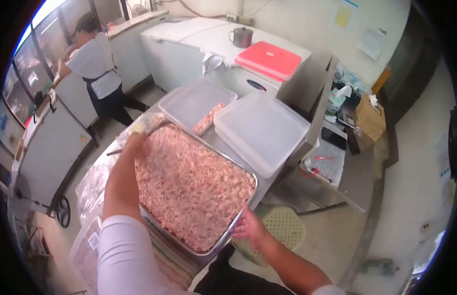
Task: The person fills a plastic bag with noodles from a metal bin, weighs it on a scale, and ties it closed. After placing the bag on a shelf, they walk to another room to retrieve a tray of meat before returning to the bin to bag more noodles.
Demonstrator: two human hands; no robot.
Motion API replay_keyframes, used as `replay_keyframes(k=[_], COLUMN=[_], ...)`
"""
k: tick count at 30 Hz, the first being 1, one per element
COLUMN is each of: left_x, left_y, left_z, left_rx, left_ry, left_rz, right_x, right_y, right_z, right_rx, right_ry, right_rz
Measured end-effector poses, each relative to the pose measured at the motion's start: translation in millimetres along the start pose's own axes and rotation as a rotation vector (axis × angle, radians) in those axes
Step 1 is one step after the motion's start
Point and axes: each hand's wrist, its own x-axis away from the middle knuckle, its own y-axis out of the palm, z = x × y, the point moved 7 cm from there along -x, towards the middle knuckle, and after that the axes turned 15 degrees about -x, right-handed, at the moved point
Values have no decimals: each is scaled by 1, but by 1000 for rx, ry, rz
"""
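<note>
A large metal tray point(256, 189) full of pink minced meat point(194, 187) lies across the middle of the view. My left hand point(138, 140) is at the tray's far left corner, its fingers blurred and partly hidden beside a plastic bag. At the near right edge, my right hand point(249, 227) rests against the tray's rim with its fingers spread. Beyond the tray are a translucent box point(189, 105) with a strip of meat in it and a second box with a pale lid point(268, 129).
A white freezer point(182, 39) carries a red lid point(270, 59) and a metal mug point(242, 37). Clear plastic bags point(93, 191) lie left of the tray. A co-worker point(98, 64) stands at the back left. A yellow-green stool point(283, 227) is at the right.
</note>
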Motion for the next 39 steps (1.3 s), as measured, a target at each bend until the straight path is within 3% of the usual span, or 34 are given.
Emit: replay_keyframes(k=[1, 3, 4, 6, 7, 11, 14, 15, 16, 17, 19, 20, 22, 23, 24, 25, 26, 27, 28, 29, 30, 31, 32, 33, 34, 35, 37, 38, 39], left_x=[26, 51, 49, 48, 52, 82, 123, 173, 132, 214, 317, 379, 492, 543, 595, 645, 720, 789, 866, 927, 960, 1019, 1041, 1072, 1091, 1104, 1133, 1152, 1159], left_y=[-8, -32, -39, -64, -75, -104, -94, -93, -63, -65, -46, 0, 70, 98, 123, 137, 198, 248, 273, 291, 338, 324, 297, 389, 403, 410, 444, 433, 397], left_z=[15, 52, 61, 94, 119, 219, 263, 280, 281, 314, 379, 424, 493, 515, 533, 530, 542, 536, 508, 468, 433, 385, 333, 306, 277, 253, 207, 196, 178], left_rx=[145, -157, -156, -376, -327, -152, 352, 378, 424, 632, 690, 712, 812, 820, 814, 817, 727, 630, 574, 355, 145, -35, -29, -204, -586, -523, -838, -846, -925], left_ry=[-107, -11, -7, -59, -36, 313, 482, 429, 498, 645, 917, 1019, 1105, 1127, 1137, 1141, 1059, 1174, 1297, 1289, 1208, 1267, 1359, 1398, 1392, 1328, 1314, 1334, 1569], left_rz=[-137, -91, -92, 175, 180, 357, 140, 38, -158, -218, -323, -427, -698, -830, -964, -1088, -1240, -1396, -1616, -1784, -1757, -1997, -2090, -2563, -2158, -2294, -2035, -2045, -2024], right_x=[1, 6, 1, -4, -2, 33, 76, 103, 127, 149, 221, 268, 383, 433, 492, 549, 593, 638, 678, 701, 712, 736, 763, 766, 748, 728, 693, 670, 643], right_y=[0, 7, 3, -7, -11, -34, -99, -125, -159, -200, -293, -335, -428, -488, -509, -518, -538, -533, -521, -496, -466, -425, -392, -377, -365, -354, -309, -295, -261], right_z=[-1, -8, -5, 0, -1, 1, 31, 39, 54, 69, 109, 134, 196, 240, 287, 348, 394, 430, 468, 509, 538, 561, 591, 623, 650, 671, 704, 727, 746], right_rx=[5, 108, 152, 206, 258, 370, 539, 592, 631, 664, 601, 601, 486, 289, 83, -189, -417, -558, -686, -820, -902, -1012, -1098, -1138, -1299, -1434, -1467, -1496, -1517], right_ry=[21, 62, 90, 123, 151, -8, -170, -202, -225, -249, -297, -258, -141, -247, -342, -385, -413, -523, -579, -635, -659, -862, -1070, -1085, -1222, -1358, -1217, -1216, -1212], right_rz=[13, 11, -33, -47, -61, -49, -5, 26, 34, 58, 252, 306, 640, 812, 974, 1137, 1223, 1281, 1372, 1461, 1500, 1601, 1708, 1779, 1654, 1499, 1576, 1582, 1586])
